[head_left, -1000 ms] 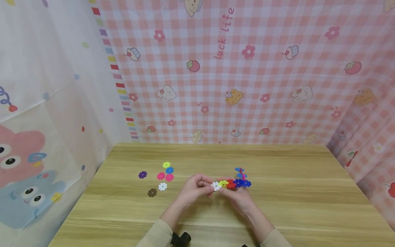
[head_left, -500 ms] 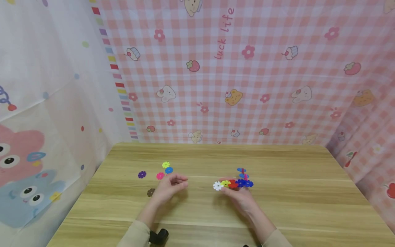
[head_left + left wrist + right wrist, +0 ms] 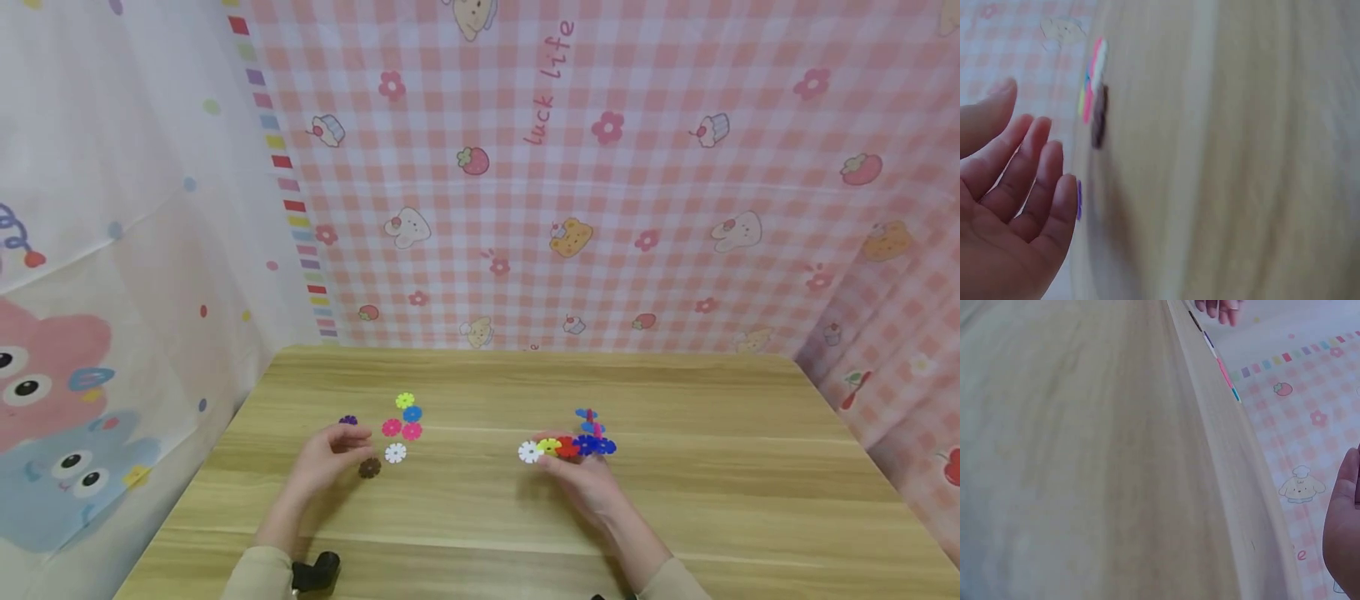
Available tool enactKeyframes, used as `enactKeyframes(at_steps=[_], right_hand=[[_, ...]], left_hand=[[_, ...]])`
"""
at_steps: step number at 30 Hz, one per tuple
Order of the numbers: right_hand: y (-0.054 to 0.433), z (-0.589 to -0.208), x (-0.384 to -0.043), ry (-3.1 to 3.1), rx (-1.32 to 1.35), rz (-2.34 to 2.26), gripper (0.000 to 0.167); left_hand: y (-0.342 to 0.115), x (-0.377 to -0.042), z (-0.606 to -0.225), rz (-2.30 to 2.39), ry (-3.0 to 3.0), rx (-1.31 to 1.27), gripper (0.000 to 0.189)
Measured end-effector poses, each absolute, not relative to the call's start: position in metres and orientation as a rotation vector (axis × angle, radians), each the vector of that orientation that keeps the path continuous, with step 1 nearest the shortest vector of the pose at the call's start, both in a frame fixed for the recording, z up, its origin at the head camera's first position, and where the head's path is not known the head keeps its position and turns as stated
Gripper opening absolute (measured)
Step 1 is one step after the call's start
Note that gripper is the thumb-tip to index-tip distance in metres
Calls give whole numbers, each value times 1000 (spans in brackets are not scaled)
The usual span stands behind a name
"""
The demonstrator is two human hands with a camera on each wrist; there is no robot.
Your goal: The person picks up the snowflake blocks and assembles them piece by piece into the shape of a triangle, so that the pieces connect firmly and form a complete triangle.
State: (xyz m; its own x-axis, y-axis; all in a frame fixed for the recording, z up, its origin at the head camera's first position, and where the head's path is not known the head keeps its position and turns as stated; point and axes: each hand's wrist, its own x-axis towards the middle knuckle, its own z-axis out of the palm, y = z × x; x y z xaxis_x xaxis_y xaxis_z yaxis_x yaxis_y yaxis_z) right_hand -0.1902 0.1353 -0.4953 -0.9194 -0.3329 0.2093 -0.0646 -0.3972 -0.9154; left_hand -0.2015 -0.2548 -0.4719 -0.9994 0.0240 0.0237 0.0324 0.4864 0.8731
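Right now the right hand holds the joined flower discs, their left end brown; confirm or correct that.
Not brown: the head view shows a white flower disc at that end of the joined flower discs, which the right hand holds.

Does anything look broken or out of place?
Nothing stands out. The loose discs lie flat on the table, and the joined strip in the right hand looks whole; the left hand partly hides the purple disc.

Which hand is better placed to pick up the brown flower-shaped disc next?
Probably the left hand: it is empty and close to the brown flower-shaped disc, while the right hand holds the multicoloured chain of flower-shaped discs.
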Motion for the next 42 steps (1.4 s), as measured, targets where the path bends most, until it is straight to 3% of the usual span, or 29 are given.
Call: enactKeyframes(at_steps=[21, 42], right_hand=[[135, -493, -190, 1627, -550, -2436, 31], [134, -496, -191, 1631, -517, -2423, 31]], left_hand=[[-268, -204, -485, -1475, -2871, -222, 47], [-268, -207, -492, -1399, -2880, -287, 32]])
